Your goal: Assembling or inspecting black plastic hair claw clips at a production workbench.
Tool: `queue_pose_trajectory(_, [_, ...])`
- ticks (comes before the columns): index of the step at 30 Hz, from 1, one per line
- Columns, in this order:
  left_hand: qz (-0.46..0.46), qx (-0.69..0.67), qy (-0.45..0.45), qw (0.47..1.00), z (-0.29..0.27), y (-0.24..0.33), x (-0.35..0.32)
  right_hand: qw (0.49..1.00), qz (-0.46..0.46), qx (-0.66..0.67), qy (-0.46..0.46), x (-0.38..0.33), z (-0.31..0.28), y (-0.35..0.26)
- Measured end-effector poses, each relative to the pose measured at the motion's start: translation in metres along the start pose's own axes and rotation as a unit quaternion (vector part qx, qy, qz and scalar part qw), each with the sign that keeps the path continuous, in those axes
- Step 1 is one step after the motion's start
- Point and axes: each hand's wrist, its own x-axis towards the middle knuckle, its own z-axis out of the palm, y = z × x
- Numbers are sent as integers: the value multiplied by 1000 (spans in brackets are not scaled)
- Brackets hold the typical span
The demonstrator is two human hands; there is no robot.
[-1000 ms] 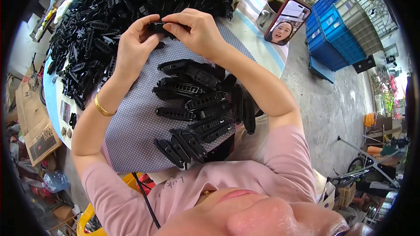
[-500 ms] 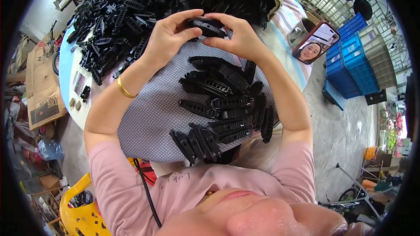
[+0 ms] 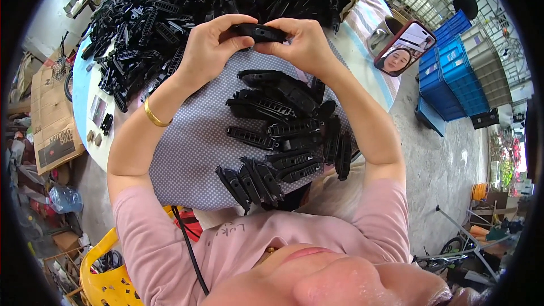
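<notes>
Between both hands I hold one long black plastic part, level above the cloth. My left hand pinches its left end between thumb and fingers. The right end is gripped the same way by my right hand. Below them, several similar black parts lie clustered on the dotted grey cloth. A short row of black parts rests near the cloth's front edge. Beyond my hands spreads a big heap of loose black plastic pieces.
A phone showing a person on its screen leans against a metal cup at the table's right. Blue crates stand on the floor farther right. Left are a flattened cardboard box and a yellow chair.
The held black part has turned, showing a smoother side, and its right end is now between my right thumb and fingers. The whole view has shifted slightly.
</notes>
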Motion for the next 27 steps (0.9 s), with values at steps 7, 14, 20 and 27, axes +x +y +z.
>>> queue_pose_trajectory(7, [-3, -38, -60, 997, -9, 0, 5, 988, -84, -104, 71, -3, 4, -6])
queue_pose_trajectory(14, [-23, 37, -12, 999, -5, -1, 5, 985, -127, -89, 71, 1, 7, 11])
queue_pose_trajectory(20, [-35, 27, -8, 999, -8, -8, 10, 994, -89, -44, 54, 4, 1, 16])
queue_pose_trajectory(27, [-36, 26, -30, 999, -8, -11, 6, 996, -82, -29, 17, 3, 1, 16])
